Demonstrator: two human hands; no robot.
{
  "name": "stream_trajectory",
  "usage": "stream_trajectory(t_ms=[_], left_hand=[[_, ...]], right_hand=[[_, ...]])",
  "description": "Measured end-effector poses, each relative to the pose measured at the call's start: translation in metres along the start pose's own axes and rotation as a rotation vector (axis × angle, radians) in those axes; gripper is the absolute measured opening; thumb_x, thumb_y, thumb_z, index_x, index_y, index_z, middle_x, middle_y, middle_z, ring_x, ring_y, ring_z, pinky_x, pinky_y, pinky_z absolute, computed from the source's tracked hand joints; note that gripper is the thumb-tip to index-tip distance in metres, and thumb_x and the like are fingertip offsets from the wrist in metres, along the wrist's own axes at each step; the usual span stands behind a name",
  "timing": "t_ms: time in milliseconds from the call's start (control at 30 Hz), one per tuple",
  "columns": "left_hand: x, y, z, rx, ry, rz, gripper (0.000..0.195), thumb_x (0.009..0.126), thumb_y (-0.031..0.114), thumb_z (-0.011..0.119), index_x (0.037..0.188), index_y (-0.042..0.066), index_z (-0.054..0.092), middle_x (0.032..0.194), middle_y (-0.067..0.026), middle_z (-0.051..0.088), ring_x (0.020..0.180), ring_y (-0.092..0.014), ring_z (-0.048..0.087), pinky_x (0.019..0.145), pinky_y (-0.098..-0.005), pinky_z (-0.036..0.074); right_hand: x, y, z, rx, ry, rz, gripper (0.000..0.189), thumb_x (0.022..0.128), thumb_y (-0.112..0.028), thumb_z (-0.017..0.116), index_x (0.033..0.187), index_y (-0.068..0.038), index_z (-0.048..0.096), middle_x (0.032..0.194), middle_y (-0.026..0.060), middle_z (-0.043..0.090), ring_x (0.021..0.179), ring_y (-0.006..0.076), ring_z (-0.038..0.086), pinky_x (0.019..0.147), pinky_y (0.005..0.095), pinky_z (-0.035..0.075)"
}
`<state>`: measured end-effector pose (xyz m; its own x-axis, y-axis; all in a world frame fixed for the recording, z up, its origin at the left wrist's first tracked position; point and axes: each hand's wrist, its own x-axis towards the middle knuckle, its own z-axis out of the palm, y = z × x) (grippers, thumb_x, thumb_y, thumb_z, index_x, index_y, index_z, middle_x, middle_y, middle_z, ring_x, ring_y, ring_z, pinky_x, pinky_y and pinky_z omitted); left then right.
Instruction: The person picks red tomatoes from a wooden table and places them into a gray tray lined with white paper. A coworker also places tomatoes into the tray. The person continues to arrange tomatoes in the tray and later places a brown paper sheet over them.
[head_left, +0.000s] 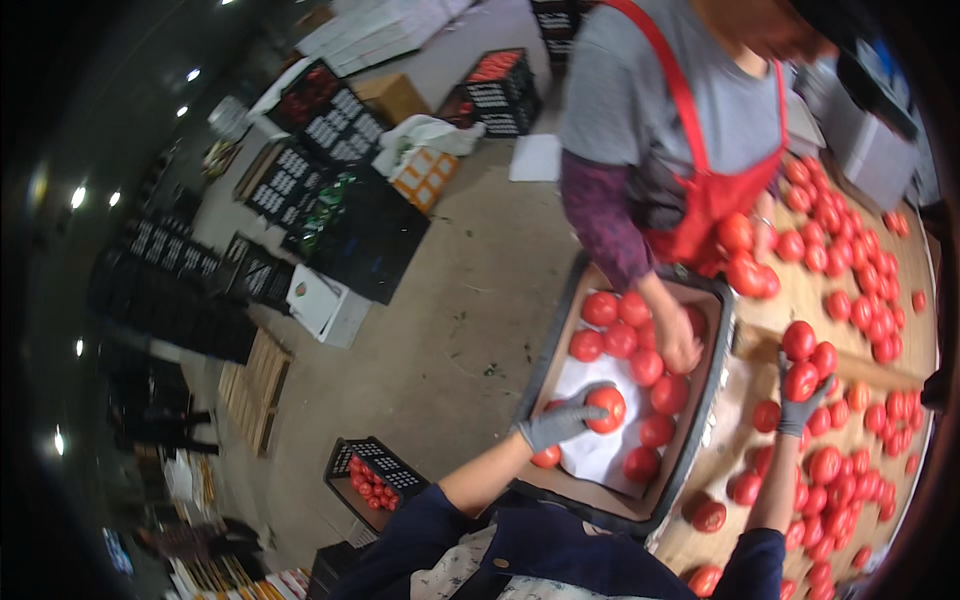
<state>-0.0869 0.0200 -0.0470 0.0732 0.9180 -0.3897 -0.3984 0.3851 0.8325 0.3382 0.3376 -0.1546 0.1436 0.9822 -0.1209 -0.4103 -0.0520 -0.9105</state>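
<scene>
My left hand (564, 426), in a grey glove, holds a red tomato (605, 409) over the near left part of a dark-rimmed crate (718, 367). White paper (596, 457) lines the crate, and several tomatoes (620, 340) lie on it, mostly along its far and right sides. My right hand (801, 409), also gloved in grey, holds several tomatoes (800, 380) in a cluster above the wooden table, right of the crate. Many loose tomatoes (840, 487) lie on the table below and beside it.
Opposite, a co-worker in a red apron (694, 202) reaches one hand (677, 341) into the same crate; the other is by tomatoes on the table. A wooden divider (847, 358) crosses the table. A black crate (379, 469) of tomatoes stands on the floor, left; stacked crates (300, 180) stand beyond.
</scene>
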Motion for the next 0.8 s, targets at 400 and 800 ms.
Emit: stream_trajectory(t_ms=[400,800], left_hand=[[-0.042,-0.056,-0.013,0.308,0.143,0.546,0.051,0.102,0.029,0.048,0.145,0.006,0.037,0.14,-0.0066,0.046,0.128,-0.021,0.046,0.111,-0.0366,0.038],[-0.071,-0.012,0.028,-0.522,-0.146,0.113,0.06,0.101,0.034,0.047,0.15,0.005,0.027,0.152,-0.0108,0.032,0.14,-0.026,0.033,0.116,-0.0408,0.029]], right_hand=[[0.008,-0.076,0.095,0.911,-0.674,0.096,0.049,0.094,-0.011,0.049,0.14,0.005,0.042,0.143,0.0163,0.047,0.13,0.0275,0.046,0.112,0.0414,0.034],[-0.36,-0.043,0.204,-0.277,-0.889,0.425,0.085,0.08,-0.016,0.078,0.15,-0.008,0.031,0.151,0.0085,0.032,0.137,0.0198,0.035,0.113,0.0349,0.031]])
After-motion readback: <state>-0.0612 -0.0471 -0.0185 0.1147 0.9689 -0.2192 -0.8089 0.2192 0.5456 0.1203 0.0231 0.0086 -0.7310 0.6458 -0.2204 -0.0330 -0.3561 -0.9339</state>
